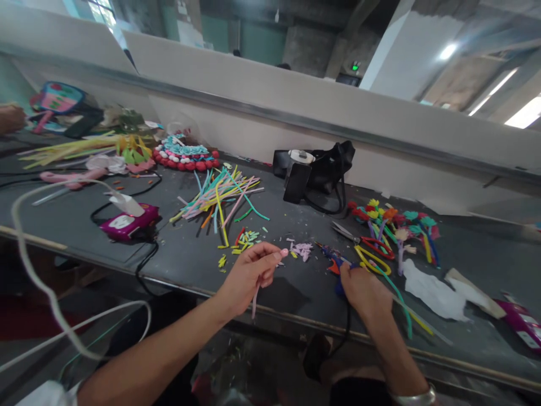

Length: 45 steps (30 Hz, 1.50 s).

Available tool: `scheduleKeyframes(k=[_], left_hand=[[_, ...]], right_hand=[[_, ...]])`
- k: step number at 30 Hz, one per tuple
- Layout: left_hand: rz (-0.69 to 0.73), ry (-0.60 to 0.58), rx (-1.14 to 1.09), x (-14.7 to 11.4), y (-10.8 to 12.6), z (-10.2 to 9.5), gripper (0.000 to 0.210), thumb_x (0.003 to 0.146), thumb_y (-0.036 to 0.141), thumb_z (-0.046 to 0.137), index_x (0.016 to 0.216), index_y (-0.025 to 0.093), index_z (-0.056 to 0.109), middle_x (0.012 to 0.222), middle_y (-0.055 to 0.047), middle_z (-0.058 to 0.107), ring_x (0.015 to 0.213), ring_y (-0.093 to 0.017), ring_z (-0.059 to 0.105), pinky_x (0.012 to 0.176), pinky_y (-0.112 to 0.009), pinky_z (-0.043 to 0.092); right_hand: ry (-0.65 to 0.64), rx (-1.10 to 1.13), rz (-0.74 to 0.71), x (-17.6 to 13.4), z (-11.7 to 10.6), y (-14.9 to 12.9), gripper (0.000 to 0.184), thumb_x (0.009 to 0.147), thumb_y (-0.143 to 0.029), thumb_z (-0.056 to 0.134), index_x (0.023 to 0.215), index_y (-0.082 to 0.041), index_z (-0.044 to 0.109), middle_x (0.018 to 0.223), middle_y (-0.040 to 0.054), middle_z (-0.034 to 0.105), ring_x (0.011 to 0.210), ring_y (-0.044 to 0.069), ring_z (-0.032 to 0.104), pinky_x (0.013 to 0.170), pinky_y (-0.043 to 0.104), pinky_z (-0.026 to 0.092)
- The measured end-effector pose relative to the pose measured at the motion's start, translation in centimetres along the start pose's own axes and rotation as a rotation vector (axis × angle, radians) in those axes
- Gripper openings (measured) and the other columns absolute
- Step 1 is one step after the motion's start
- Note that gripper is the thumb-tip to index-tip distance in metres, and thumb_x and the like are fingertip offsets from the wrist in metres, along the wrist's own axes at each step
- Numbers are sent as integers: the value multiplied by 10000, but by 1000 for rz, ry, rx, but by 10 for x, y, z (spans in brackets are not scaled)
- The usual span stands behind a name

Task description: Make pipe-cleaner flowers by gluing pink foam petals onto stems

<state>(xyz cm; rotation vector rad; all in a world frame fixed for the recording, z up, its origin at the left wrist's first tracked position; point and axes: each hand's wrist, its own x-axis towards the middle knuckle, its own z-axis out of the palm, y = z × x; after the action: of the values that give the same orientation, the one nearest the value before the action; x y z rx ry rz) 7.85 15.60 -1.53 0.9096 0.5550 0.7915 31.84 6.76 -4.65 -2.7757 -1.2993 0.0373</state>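
Note:
My left hand [257, 268] is closed in a pinch, above the table near its front edge. In it is a pale pink pipe cleaner [255, 301], whose stem hangs below the fingers; a small pink tip shows at the thumb. My right hand [367, 290] grips a blue glue gun [340, 260] with an orange trigger, its nozzle pointing left toward a pile of short lilac pieces [301, 251]. Scissors [372, 247] with red and yellow handles lie just beyond the right hand. Short yellow and green pieces [249, 239] are scattered beyond the left hand.
Long pipe cleaners [220, 197] lie heaped at centre left. Finished-looking pipe-cleaner flowers [393, 220] and a crumpled white tissue [433, 290] are at right. A black bag [325, 169] stands by the partition. A purple power socket [131, 223] with cables sits left. Another person's hand [12, 118] shows far left.

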Motion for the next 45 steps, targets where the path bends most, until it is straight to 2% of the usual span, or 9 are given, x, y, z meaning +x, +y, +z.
scheduleKeyframes(k=[5, 7, 9, 12, 18, 24, 30, 35, 45], left_hand=[[6, 7, -10, -2, 3, -2, 207, 760, 330, 753, 774, 165, 628, 483, 80, 357, 443, -41, 238, 422, -195, 193], [7, 3, -11, -2, 3, -3, 213, 758, 336, 755, 770, 166, 627, 481, 82, 353, 439, -40, 235, 418, -193, 188], [9, 7, -13, -1, 3, -3, 222, 752, 342, 760, 764, 166, 625, 481, 85, 348, 438, -38, 231, 413, -191, 184], [16, 20, -19, 1, 2, -4, 232, 746, 347, 767, 761, 168, 620, 480, 88, 346, 436, -35, 229, 412, -187, 186], [25, 40, -25, 4, 2, -5, 242, 738, 345, 773, 773, 162, 619, 490, 89, 360, 434, -31, 243, 407, -177, 199], [23, 72, -34, 4, 3, 0, 257, 731, 361, 773, 763, 165, 610, 490, 88, 362, 432, -35, 266, 401, -171, 205], [11, 60, -14, 3, -4, 5, 224, 756, 346, 749, 799, 163, 626, 558, 77, 389, 448, -35, 269, 406, -186, 195], [27, 53, 65, 3, -8, 10, 198, 761, 325, 744, 801, 154, 654, 593, 59, 426, 490, -41, 275, 435, -197, 181], [19, 53, 204, 3, -13, 17, 195, 744, 345, 759, 789, 172, 680, 650, 33, 514, 545, -59, 351, 458, -187, 235]], right_hand=[[61, -77, 14, 0, -25, -17, 607, 964, -480, 285, 780, -134, 749, 780, 211, 717, 745, 334, 707, 653, 419, 489], [160, -33, -94, 11, -35, -32, 502, 963, -439, 333, 858, -162, 739, 803, 169, 720, 772, 285, 697, 657, 355, 469], [172, 66, -297, 26, -39, -51, 366, 949, -367, 406, 914, -201, 730, 889, 111, 724, 854, 226, 679, 696, 292, 450], [90, 124, -483, 50, -29, -83, 217, 891, -309, 531, 948, -273, 737, 959, 18, 720, 913, 149, 652, 747, 218, 427], [18, 172, -607, 64, -7, -117, 183, 842, -200, 545, 783, -184, 717, 879, 75, 706, 872, 175, 630, 726, 238, 408], [67, 350, -662, 20, -28, -101, 211, 938, -260, 433, 952, -168, 623, 852, 41, 687, 765, 150, 625, 712, 234, 437], [126, 842, -676, -32, -44, -69, 112, 885, -235, 550, 874, -206, 657, 826, 7, 678, 737, 136, 629, 663, 222, 469], [129, 910, -638, -38, -55, -58, 106, 874, -232, 600, 946, -241, 677, 847, -14, 684, 736, 120, 635, 670, 221, 489], [116, 927, -621, -38, -54, -48, 239, 852, -222, 629, 1086, -252, 592, 829, -12, 685, 698, 131, 650, 644, 249, 525]])
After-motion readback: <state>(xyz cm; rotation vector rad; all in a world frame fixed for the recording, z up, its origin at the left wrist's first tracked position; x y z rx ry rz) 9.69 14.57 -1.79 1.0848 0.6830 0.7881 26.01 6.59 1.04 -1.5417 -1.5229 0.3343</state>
